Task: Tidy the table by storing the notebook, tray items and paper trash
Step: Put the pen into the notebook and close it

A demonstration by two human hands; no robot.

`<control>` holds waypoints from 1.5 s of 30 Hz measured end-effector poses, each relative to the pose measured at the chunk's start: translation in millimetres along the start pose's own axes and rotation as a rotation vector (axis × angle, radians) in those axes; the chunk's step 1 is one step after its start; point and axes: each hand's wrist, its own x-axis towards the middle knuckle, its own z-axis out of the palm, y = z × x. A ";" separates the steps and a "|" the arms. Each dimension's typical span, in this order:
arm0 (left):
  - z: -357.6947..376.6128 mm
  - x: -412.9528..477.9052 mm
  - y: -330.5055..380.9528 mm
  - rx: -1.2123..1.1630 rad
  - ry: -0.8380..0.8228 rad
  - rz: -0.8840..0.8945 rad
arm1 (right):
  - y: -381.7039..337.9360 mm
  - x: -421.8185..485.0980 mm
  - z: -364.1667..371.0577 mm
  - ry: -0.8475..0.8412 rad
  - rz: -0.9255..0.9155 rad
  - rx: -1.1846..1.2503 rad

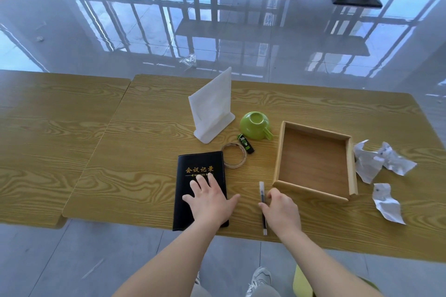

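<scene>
A black notebook with gold lettering lies near the table's front edge. My left hand rests flat on its lower half, fingers spread. A slim pen lies just right of it, and my right hand hovers over the pen's middle with fingers curled and nothing gripped. An empty wooden tray sits to the right. Crumpled paper lies past the tray's right wall, with another piece closer to me. A tape roll, a small green-black item and an upturned green cup lie behind the notebook.
A white upright file holder stands at the back centre of the wooden table. A second table adjoins on the left. Black stand bases sit on the glossy floor beyond. My shoes and a yellow-green seat show below the table edge.
</scene>
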 end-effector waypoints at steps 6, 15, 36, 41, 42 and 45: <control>11.5 -4.7 -7.8 0.057 0.056 0.036 | 5.1 1.5 6.6 -0.058 -0.019 -0.025; 8.2 -0.3 -29.1 0.087 0.067 0.087 | 4.9 1.1 3.2 -0.058 -0.065 0.012; -60.6 -17.8 -69.3 -0.329 0.115 0.307 | -60.1 0.3 4.5 -0.150 -0.102 0.285; -80.3 -21.4 -97.6 -0.605 0.106 0.247 | -83.2 7.2 8.2 -0.231 -0.069 0.385; -84.4 -21.5 -103.9 -0.666 0.092 0.226 | -88.6 8.5 10.1 -0.251 -0.064 0.419; -94.6 -19.3 -122.7 -0.796 0.080 0.175 | -108.6 10.3 17.4 -0.304 -0.044 0.490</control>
